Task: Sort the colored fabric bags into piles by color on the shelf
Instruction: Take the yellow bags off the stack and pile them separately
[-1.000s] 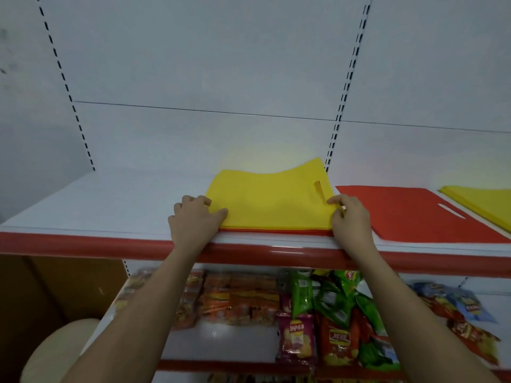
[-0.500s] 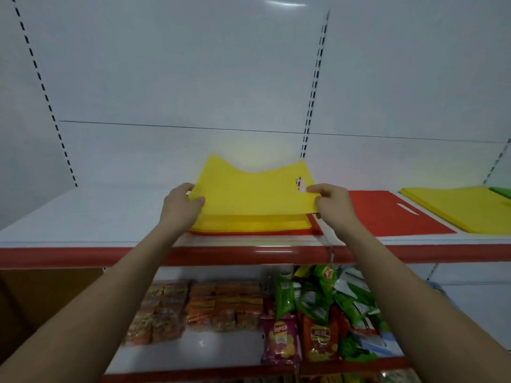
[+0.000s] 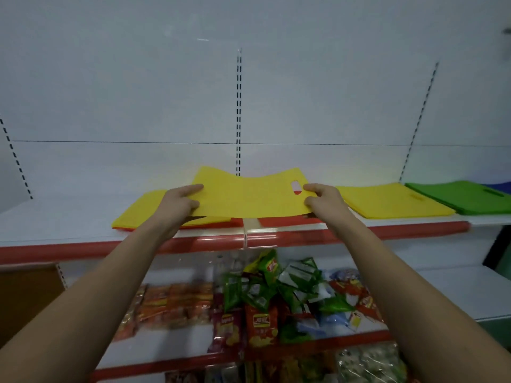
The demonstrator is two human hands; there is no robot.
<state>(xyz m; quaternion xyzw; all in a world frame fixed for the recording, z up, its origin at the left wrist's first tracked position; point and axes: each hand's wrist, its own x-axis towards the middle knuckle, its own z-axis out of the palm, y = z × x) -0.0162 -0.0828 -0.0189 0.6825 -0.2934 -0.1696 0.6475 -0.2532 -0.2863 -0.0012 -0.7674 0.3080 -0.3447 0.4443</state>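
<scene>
I see a big white shelf (image 3: 69, 217) with a red front edge, and a white back wall (image 3: 138, 92) behind it. Under it sits a lower shelf (image 3: 456, 294) full of snack packs (image 3: 260, 313) — green, red and orange ones, a bit blurry.

On the top shelf, at the left, lies a pile of bags (image 3: 138, 214). It is yellow on top with a thin orange-red edge showing under it. At the right lies a flat yellow bag (image 3: 387, 200), and just beside it a green bag (image 3: 464, 196). A bit of blue peeks out past the green one, at the far right. A red bag (image 3: 284, 220) lies on the shelf in the middle, mostly hidden.

In the middle I see the yellow bag in the air (image 3: 249, 194). It is held up above the shelf, over the red bag and the right end of the left pile. It sags a little in the middle, and its handle hole is near the right end.

My left hand (image 3: 177, 205) pinches the bag's left edge — fingers on top, with the thumb curled at the edge. My right hand (image 3: 323, 200) pinches the right edge next to the hole. Both grips are clamped on this one bag.
</scene>
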